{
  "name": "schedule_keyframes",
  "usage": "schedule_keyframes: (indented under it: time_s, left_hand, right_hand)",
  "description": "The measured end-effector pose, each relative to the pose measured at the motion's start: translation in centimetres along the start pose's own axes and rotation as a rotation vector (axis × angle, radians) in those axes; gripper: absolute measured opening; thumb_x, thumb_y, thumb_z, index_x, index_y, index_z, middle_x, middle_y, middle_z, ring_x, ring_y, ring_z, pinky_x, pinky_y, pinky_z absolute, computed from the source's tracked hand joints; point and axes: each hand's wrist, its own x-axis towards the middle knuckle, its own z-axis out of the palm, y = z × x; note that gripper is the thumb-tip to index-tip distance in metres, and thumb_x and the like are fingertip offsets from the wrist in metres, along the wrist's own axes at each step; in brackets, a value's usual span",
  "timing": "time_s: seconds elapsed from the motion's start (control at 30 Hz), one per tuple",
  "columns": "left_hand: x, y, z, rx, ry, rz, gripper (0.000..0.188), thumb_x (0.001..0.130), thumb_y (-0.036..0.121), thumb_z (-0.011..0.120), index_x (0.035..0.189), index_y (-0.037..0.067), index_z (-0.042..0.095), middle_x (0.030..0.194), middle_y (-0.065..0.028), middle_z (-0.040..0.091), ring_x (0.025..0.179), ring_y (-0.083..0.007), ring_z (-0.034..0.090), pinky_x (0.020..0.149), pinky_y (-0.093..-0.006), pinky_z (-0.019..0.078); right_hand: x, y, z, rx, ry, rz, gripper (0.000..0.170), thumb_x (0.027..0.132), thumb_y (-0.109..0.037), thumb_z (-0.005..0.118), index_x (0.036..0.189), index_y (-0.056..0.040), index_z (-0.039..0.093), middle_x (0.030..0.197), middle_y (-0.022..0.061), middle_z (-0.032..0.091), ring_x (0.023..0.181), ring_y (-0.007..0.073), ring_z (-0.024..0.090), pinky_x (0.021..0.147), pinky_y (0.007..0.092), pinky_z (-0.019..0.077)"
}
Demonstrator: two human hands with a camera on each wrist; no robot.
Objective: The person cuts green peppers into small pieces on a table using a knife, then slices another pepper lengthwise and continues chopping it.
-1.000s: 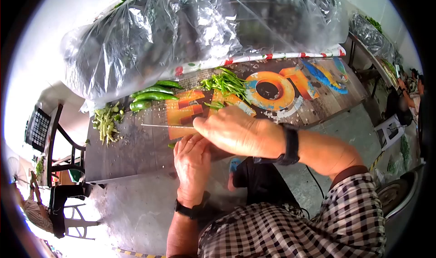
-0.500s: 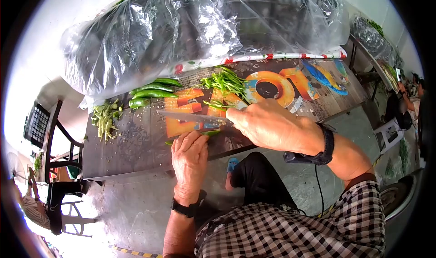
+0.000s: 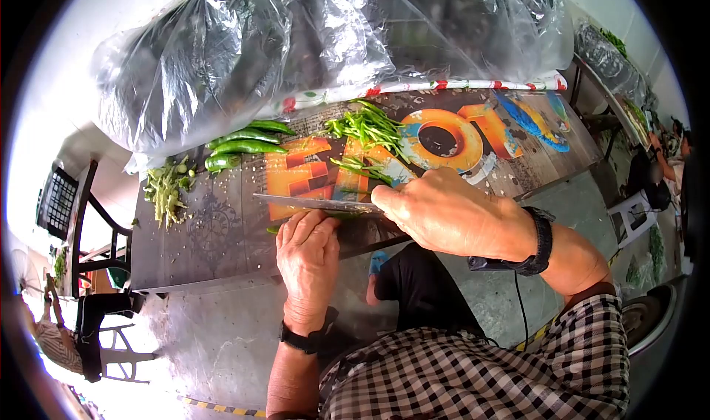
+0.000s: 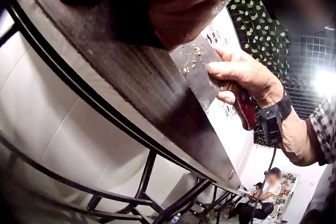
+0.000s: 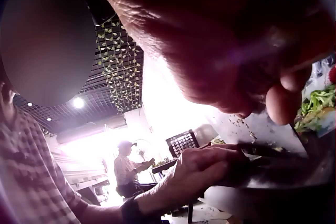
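My right hand (image 3: 455,209) grips a broad-bladed kitchen knife (image 3: 310,200) with a dark red handle, clear in the left wrist view (image 4: 244,109). Specks of seed cling to the flat of its blade (image 4: 190,69). My left hand (image 3: 307,257) holds a green chili pepper (image 3: 273,229) on the table near its front edge, fingers bent over it. Both ends of the pepper peek out past the fingers; its middle is hidden. The blade runs just beyond the left fingertips, over the pepper. Cut green strips (image 3: 362,170) lie beyond the knife.
Whole green chilies (image 3: 248,146) lie at the table's back left, beside a heap of pale cores and stems (image 3: 166,194). A larger pile of strips (image 3: 367,128) sits near the middle. Clear plastic sheeting (image 3: 333,43) covers the far side. Seeds dot the printed tabletop (image 3: 214,250).
My right hand has drawn back to the right with the knife, away from above the left hand, uncovering the pepper's right end. The left hand stays nearly in place.
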Motion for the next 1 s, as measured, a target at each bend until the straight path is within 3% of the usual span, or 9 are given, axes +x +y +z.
schedule_keyframes:
  time_s: [0.3,0.53,0.7,0.77,0.9,1.0]
  left_hand:
    - [0.1,0.0,-0.1,0.003,-0.018,-0.01,0.018,0.075,0.003,0.067,0.092,0.006,0.072,0.103,-0.0066,0.068,0.105,-0.0281,0.061,0.094,-0.0416,0.0446]
    - [-0.1,-0.1,0.1,-0.017,0.003,-0.022,0.016,0.076,0.004,0.068,0.091,0.007,0.071,0.102,-0.0066,0.068,0.105,-0.0282,0.061,0.093,-0.0419,0.0454]
    - [0.0,-0.1,0.1,-0.004,0.017,-0.005,0.016,0.076,0.004,0.068,0.091,0.007,0.071,0.1,-0.0061,0.068,0.102,-0.0281,0.062,0.092,-0.0416,0.046]
    - [0.1,0.0,0.1,-0.014,0.023,-0.005,0.015,0.076,0.003,0.068,0.091,0.007,0.07,0.099,-0.0061,0.068,0.101,-0.028,0.062,0.092,-0.0417,0.0461]
    - [0.2,0.1,0.0,-0.042,0.025,-0.006,0.015,0.076,0.002,0.068,0.09,0.006,0.069,0.098,-0.0065,0.067,0.1,-0.0278,0.062,0.091,-0.0415,0.0464]
    - [0.0,0.1,0.1,-0.048,0.024,-0.008,0.015,0.076,0.002,0.069,0.09,0.006,0.069,0.098,-0.0068,0.067,0.1,-0.0279,0.062,0.091,-0.0408,0.0465]
  right_hand:
    - [0.8,0.2,-0.1,-0.049,-0.021,-0.075,0.011,0.083,-0.007,0.058,0.087,0.0034,0.055,0.064,0.0178,0.061,0.064,0.0344,0.067,0.056,0.0442,0.0524]
    - [5.9,-0.5,1.5,0.022,0.01,-0.193,0.01,0.084,-0.009,0.058,0.086,0.0004,0.057,0.071,0.0176,0.065,0.066,0.0329,0.068,0.056,0.0433,0.0529]
    - [3.6,1.0,1.1,0.021,-0.023,-0.104,0.011,0.086,-0.008,0.057,0.092,0.0002,0.053,0.067,0.0173,0.062,0.064,0.0345,0.067,0.055,0.0452,0.0513]
    - [1.8,1.3,-0.1,0.01,-0.102,0.033,0.009,0.087,-0.007,0.056,0.091,0.0002,0.053,0.063,0.0184,0.06,0.061,0.0359,0.065,0.052,0.0459,0.0497]
    - [0.3,2.5,0.4,-0.033,-0.023,0.106,0.016,0.09,-0.011,0.06,0.092,0.0001,0.05,0.058,0.0195,0.057,0.056,0.0388,0.062,0.05,0.0464,0.0458]
    - [0.2,1.9,0.5,-0.011,0.03,0.084,0.012,0.089,-0.009,0.059,0.092,0.0004,0.054,0.06,0.0191,0.059,0.057,0.0359,0.064,0.049,0.0443,0.0477]
